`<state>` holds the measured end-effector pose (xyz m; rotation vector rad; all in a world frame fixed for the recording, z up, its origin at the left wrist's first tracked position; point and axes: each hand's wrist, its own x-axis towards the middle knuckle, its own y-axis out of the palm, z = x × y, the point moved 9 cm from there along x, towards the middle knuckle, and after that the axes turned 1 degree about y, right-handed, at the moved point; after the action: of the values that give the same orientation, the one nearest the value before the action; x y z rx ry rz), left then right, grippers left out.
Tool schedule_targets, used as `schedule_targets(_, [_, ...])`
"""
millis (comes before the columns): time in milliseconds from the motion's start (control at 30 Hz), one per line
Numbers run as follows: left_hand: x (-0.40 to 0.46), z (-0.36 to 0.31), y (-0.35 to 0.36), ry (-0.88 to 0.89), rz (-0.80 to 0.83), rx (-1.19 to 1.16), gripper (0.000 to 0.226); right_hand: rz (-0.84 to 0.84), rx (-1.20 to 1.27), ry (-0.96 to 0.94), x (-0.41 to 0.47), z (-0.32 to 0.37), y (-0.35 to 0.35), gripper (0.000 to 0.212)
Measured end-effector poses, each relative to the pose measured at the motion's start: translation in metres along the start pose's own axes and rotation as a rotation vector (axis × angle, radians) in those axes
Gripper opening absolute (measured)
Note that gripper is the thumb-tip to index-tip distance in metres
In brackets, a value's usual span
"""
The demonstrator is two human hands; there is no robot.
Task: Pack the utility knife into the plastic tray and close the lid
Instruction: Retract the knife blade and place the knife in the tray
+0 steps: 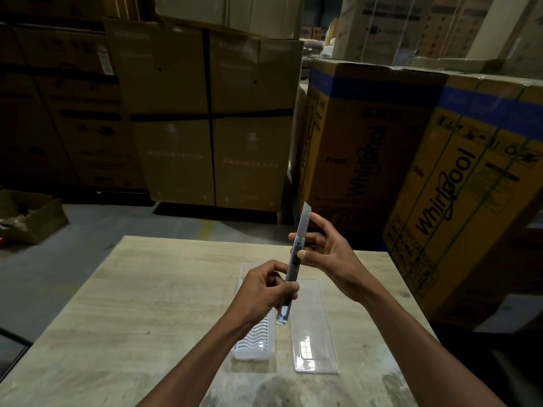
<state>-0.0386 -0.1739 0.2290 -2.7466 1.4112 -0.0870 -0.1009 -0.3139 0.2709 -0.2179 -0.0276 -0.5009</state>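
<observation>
**Utility knife held upright over the open tray**

Utility knife (294, 261) sits in the middle of my frame, lifted clear of the desk (147, 289) and held between both hands. Its long axis runs nearly vertical, leaning slightly to the right: the blade tip points toward the upper centre of the frame, and the butt end points down toward the desk. I can see the blade is extended well out of the handle.

My left hand (263, 284) is closed around the lower part of the handle, thumb and fingers pinching it from the left side. My right hand (326, 251) grips higher up, the thumb pressed on the body near where the blade comes out, the other fingers curled loosely behind the blade. So the knife rises from the left hand, lower centre, up past the right hand.

Below the hands, the plastic tray (255, 345) lies on the desk with its ribbed inside facing up, partly hidden by my left wrist. Its clear lid (313, 333) lies flat just beside it, to the right. Stacked cardboard boxes (367, 136) fill the upper frame.
</observation>
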Motion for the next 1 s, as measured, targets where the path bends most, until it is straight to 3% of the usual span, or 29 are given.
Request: schedule_targets(1000, [0.014,-0.002,-0.019,0.000,-0.147,-0.077,0.025,0.066,-0.027,0.106,-0.016,-0.019,0.035,0.080])
